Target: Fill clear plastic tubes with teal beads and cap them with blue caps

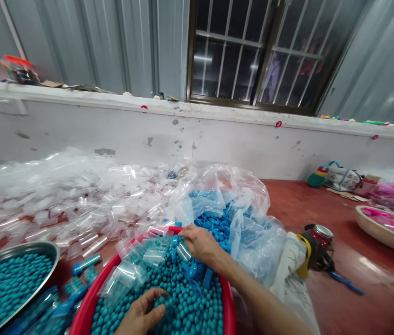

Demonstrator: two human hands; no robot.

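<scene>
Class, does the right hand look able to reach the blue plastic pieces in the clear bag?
Probably yes: the right hand is close, and the nearest blue plastic pieces look uncovered by the clear bag.

Beads (197, 309) fill a tub (230, 307) on the surface (364, 265), a tray (57, 256) to its left, a bag (253, 251) behind right.

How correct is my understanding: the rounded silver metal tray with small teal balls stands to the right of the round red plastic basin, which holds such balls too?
The side is wrong: the head view shows the rounded silver metal tray with small teal balls to the left of the round red plastic basin, which holds such balls too.
</scene>
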